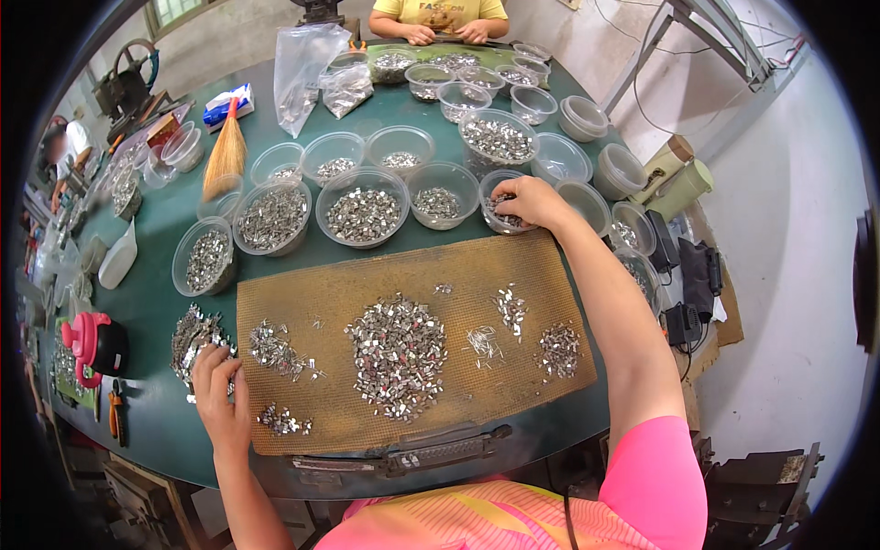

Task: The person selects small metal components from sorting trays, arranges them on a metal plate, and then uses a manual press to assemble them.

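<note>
My right hand (pixel 530 203) reaches into a small clear plastic bowl (pixel 503 229) of metal pieces behind the mat. Its fingers are curled down among the pieces, and whatever they hold is hidden. At the mat's left edge my left hand (pixel 220 392) rests with fingers bent and slightly apart, beside a heap of shiny metal pieces (pixel 194 332). On the brown textured mat (pixel 312 428) lies a large central pile of small metal pieces (pixel 396 357). Smaller piles surround it, among them thin pins (pixel 483 346) and a right-hand pile of little pieces (pixel 558 351).
Clear bowls of metal pieces (pixel 363 215) stand in rows behind the mat. A hand broom (pixel 227 156), plastic bags (pixel 307 78), a pink-and-black jug (pixel 96 346) and orange-handled pliers (pixel 115 412) lie around the green table (pixel 151 275). Across it sits another person (pixel 440 18).
</note>
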The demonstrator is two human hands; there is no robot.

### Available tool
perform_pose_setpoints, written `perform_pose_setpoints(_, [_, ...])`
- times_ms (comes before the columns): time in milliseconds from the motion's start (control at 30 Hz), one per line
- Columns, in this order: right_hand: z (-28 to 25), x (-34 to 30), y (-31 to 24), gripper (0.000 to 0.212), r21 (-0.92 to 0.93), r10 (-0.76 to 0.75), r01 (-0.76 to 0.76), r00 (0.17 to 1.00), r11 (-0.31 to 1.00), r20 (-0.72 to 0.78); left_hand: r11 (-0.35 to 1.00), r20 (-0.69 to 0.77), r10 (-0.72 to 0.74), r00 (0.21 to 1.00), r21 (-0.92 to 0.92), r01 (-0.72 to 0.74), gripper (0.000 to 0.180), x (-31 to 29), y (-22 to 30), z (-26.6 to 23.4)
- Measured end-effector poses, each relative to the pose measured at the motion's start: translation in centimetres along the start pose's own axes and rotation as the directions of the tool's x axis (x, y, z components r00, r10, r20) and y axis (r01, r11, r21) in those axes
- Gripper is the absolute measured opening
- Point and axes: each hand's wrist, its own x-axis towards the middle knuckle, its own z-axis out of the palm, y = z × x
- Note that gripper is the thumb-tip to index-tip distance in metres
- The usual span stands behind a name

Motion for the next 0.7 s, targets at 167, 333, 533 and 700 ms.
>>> perform_pose_setpoints(167, [-0.3,-0.8,0.0,0.026,-0.061,-0.077,0.066,0.976,0.996,-0.206,0.999,0.004,0.010,1.000,-0.046,-0.010,0.014,-0.2,1.8,0.4])
perform_pose_setpoints(333, [-0.6,-0.5,0.2,0.026,-0.073,-0.100,0.087,0.973,0.994,-0.209,0.994,0.049,0.050,0.998,-0.094,-0.045,0.015,0.1,3.5,0.5])
perform_pose_setpoints(533, [-2.2,-1.2,0.8,0.023,0.333,-0.072,0.132,0.980,0.934,-0.185,0.985,0.072,0.107,0.992,-0.147,-0.095,0.017,0.8,5.0,0.8])
perform_pose_setpoints(700, [0.0,-3.9,-2.5,0.021,0.526,-0.171,0.144,0.985,0.838,0.003,0.979,0.070,0.119,0.990,-0.177,-0.105,0.018,0.6,5.5,0.7])
